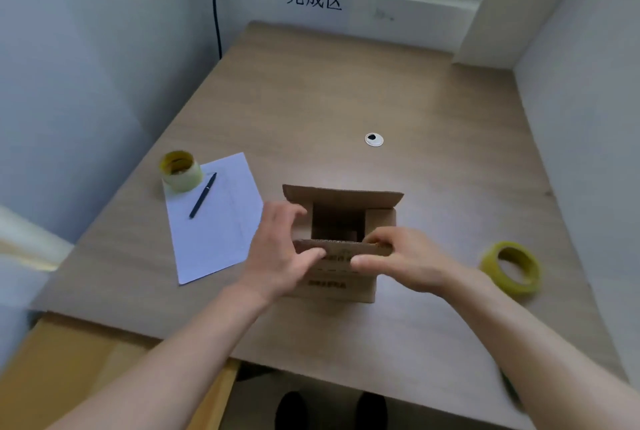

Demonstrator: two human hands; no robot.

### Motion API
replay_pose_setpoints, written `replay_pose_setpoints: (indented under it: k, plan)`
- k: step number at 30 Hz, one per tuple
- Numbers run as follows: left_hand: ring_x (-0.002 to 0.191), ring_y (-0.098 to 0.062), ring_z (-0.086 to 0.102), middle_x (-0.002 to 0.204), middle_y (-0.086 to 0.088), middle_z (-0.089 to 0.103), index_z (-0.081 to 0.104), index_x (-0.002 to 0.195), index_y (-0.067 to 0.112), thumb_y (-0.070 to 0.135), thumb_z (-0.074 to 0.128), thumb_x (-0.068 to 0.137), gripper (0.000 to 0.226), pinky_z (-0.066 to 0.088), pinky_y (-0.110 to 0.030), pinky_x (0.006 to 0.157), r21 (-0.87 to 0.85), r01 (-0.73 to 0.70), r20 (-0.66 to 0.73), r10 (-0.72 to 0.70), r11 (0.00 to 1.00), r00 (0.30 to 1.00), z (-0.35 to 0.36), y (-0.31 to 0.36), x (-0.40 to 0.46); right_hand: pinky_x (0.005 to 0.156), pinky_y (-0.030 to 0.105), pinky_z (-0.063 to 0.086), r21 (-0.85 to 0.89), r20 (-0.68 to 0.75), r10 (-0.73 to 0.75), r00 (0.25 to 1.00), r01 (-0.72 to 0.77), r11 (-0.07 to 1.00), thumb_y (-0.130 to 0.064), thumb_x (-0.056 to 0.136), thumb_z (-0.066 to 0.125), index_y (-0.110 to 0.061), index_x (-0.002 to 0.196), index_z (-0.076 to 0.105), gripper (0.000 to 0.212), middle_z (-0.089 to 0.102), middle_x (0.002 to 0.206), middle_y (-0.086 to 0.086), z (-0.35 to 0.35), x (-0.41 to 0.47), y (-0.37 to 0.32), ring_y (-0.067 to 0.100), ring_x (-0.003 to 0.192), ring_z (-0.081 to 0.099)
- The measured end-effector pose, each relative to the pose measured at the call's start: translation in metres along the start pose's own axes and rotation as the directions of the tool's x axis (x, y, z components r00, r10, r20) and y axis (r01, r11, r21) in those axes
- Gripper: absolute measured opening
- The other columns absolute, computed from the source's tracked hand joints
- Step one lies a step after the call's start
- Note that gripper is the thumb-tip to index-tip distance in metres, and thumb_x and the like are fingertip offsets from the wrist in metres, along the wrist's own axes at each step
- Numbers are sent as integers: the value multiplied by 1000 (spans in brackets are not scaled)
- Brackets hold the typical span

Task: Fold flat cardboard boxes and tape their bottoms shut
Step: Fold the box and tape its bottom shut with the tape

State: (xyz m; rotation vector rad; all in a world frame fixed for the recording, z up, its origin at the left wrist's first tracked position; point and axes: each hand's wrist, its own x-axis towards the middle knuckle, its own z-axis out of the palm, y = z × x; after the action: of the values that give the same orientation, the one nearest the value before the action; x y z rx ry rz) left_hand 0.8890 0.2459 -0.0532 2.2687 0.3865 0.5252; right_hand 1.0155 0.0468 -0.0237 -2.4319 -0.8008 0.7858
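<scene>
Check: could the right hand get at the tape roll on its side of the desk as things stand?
Probably yes. The tape roll lies in the open on the desk, just right of the right hand, nothing between them. But that hand is holding the box flap and would have to let go.

We are looking from one head-worn wide-angle camera, facing forward and steeply down over the desk [433, 90]; it is sitting close above the near edge, taking in both forearms, the far wall and side walls
</scene>
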Motion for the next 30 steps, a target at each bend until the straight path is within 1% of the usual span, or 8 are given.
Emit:
replay_pose_setpoints:
  k: [5, 12, 15, 17, 21, 24, 27, 30]
  plan:
    - [133, -18, 36, 148, 25, 3, 1, 153, 38, 38, 89, 58, 130, 43, -37, 101, 68, 364, 91, -369, 929, 925, 9, -30, -1, 53, 19, 41, 108, -220, 51, 974, -28, 994, -41, 77, 76, -29, 76, 57, 22, 62, 75, -10, 31, -8, 44, 7, 68, 58]
    - [147, -8, 15, 157, 27, 0, -5, 151, 44, 58, 80, 56, 129, 26, -34, 117, -20, 162, 296, -149, 987, 943, 33, -11, 35, 51, 22, 52, 199, 92, -72, 993, 53, 979, -35, 64, 70, -31, 77, 69, 14, 69, 74, -18, 10, 5, 56, 3, 69, 66]
    - [139, -9, 29, 151, 13, 24, 11, 153, 35, 41, 86, 61, 119, 30, -30, 113, -15, 173, 331, -158, 985, 930, 49, -5, 43, 60, 32, 58, 99, 74, 2, 997, -10, 995, -36, 65, 74, -28, 80, 66, 19, 67, 76, -11, 9, 7, 63, 6, 73, 65]
    - [125, -13, 42, 132, 8, 38, 34, 146, 27, 31, 88, 63, 99, 37, -29, 106, 32, 161, 277, -163, 986, 947, 57, -7, 42, 64, 27, 52, 30, -179, -2, 984, 7, 1000, -39, 66, 78, -33, 90, 60, 31, 62, 87, -17, 13, 2, 69, 5, 80, 59]
    - [101, -21, 52, 109, 2, 46, 63, 99, 14, 22, 87, 67, 41, 46, -35, 90, 77, 52, 184, -66, 996, 981, 71, -12, 28, 94, 33, 43, -83, -637, -91, 766, 49, 995, -30, 60, 88, -24, 127, 46, 79, 51, 123, 2, 27, -15, 81, 22, 112, 48]
    - [103, -24, 55, 115, -5, 49, 67, 83, 7, 17, 83, 74, 21, 41, -26, 87, 73, 21, 164, -33, 997, 986, 79, -18, 17, 113, 31, 25, 96, -503, 23, 864, 30, 995, -30, 69, 84, -26, 149, 28, 98, 26, 152, 4, 28, -9, 88, 19, 141, 25]
    - [110, -8, 49, 125, -7, 46, 66, 83, 6, 16, 75, 83, 14, 36, -13, 89, 22, 84, 111, -86, 996, 990, 84, -17, 14, 120, 32, 20, 263, -230, 17, 973, 45, 964, -33, 92, 64, -31, 152, 29, 69, 24, 158, -1, 38, 2, 93, 16, 147, 20]
    - [121, 3, 37, 144, -7, 36, 63, 109, 11, 23, 64, 92, 21, 34, -18, 97, -6, 167, 68, -166, 986, 984, 94, -7, 18, 115, 15, 15, 329, -289, 10, 957, 90, 940, -27, 102, 47, -28, 153, 28, 54, 28, 154, -7, 52, 2, 99, 10, 144, 23]
